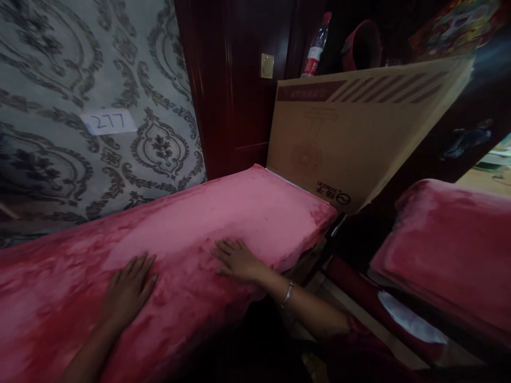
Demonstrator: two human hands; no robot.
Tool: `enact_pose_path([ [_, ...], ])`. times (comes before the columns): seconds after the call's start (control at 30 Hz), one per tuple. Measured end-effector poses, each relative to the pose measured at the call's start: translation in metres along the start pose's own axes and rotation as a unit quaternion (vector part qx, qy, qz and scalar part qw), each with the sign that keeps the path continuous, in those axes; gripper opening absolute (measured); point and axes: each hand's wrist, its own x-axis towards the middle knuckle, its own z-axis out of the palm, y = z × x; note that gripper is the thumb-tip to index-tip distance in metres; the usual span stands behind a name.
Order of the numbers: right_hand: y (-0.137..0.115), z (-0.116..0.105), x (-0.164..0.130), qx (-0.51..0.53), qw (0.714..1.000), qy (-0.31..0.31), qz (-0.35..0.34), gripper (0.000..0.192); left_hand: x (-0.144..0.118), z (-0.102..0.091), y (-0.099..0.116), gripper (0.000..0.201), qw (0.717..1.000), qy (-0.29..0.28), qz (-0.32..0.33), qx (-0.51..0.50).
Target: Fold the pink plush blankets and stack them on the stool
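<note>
A long pink plush cover (255, 205) lies over a padded seat or bench along the wall. Its nap looks pale and smooth toward the far end, darker and ruffled near me. My left hand (126, 290) rests flat on the cover at the left, fingers stretched out. Farther right, my right hand (235, 259) also lies palm down on the plush, near its front edge, with the fingers spread. A silver bracelet (287, 294) circles my right wrist. Neither hand holds anything.
A large cardboard box (331, 133) stands at the bench's far end. Behind it are a plastic bottle (314, 48) and a round red-rimmed object (362, 45). Another pink-covered seat (451, 250) is at right, beside a dark red roll (359, 290). Patterned wallpaper bears a paper marked 277 (108, 122).
</note>
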Motion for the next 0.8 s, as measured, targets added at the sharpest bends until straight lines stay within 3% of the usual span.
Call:
enact_pose_path([
  [0.07,0.004,0.002,-0.005,-0.009,0.999,-0.008,0.037,0.064,0.000,-0.001,0.001,0.066,1.000,0.000,-0.003,0.006],
  [0.17,0.052,-0.014,-0.029,-0.044,0.985,0.003,0.168,0.066,-0.001,0.000,0.002,0.064,1.000,0.004,0.000,0.005],
  [0.27,0.107,-0.034,-0.068,-0.113,0.919,0.026,0.376,0.062,-0.002,-0.001,0.003,0.062,1.000,0.003,0.001,-0.004],
  [0.33,0.128,-0.043,-0.091,-0.129,0.887,0.040,0.441,0.060,-0.001,0.000,0.003,0.063,1.000,0.002,0.000,-0.009],
  [0.4,0.132,-0.046,-0.105,-0.136,0.867,0.052,0.477,0.060,-0.001,0.001,0.002,0.062,1.000,0.000,-0.001,-0.015],
  [0.47,0.117,-0.044,-0.103,-0.141,0.862,0.069,0.483,0.060,-0.001,0.001,0.002,0.061,1.000,-0.001,-0.004,-0.021],
  [0.5,0.103,-0.041,-0.096,-0.139,0.871,0.077,0.465,0.059,-0.001,0.000,0.003,0.060,1.000,-0.003,-0.008,-0.021],
  [0.57,0.063,-0.030,-0.076,-0.122,0.916,0.080,0.375,0.059,-0.003,-0.003,0.006,0.059,1.000,-0.012,-0.015,-0.015],
  [0.67,-0.014,-0.005,-0.041,-0.064,0.989,0.028,0.131,0.060,-0.006,-0.009,0.012,0.058,0.999,-0.035,-0.022,-0.010],
  [0.73,-0.063,0.013,-0.021,-0.029,0.999,-0.014,-0.016,0.063,-0.009,-0.012,0.014,0.058,0.999,-0.040,-0.024,-0.019],
  [0.8,-0.099,0.029,-0.006,-0.010,0.992,-0.041,-0.118,0.066,-0.010,-0.014,0.015,0.057,0.999,-0.037,-0.025,-0.029],
])
